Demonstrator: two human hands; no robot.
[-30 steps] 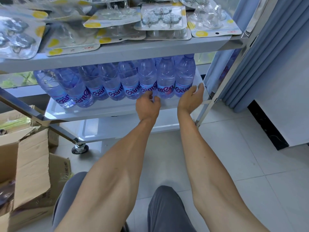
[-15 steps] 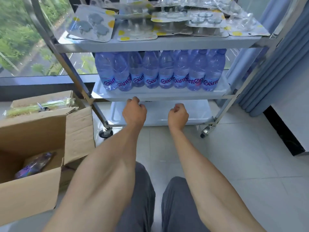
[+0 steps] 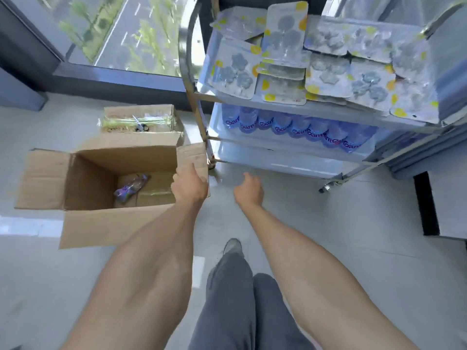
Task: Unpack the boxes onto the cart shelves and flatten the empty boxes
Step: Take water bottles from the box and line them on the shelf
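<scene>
Cart [image 3: 199, 114] shelves stand ahead and to the right of both grips, the top one covered with blister packs [image 3: 326, 72], the middle one lined with bottles [image 3: 298, 128], the lowest shelf [image 3: 278, 160] bare along its front. Left of the left grip sits the open box [image 3: 121, 157], flaps spread, with one last bottle [image 3: 131, 189] lying on its floor below and left of that grip; behind it a second box [image 3: 139, 120] holds green packs. I judge the step to be fetching that remaining bottle, after which this box could be flattened. The left grip [image 3: 189, 184] hangs over the box's right flap [image 3: 193, 157], fingers loosely spread, holding nothing; whether it touches the flap I cannot tell. The right grip [image 3: 249, 188] is loosely curled and empty, over bare floor [image 3: 328, 223]. Next move: reach down past the right wall, minding that flap and the cart leg just beyond it. Floor right of the grips gives room for folding.
</scene>
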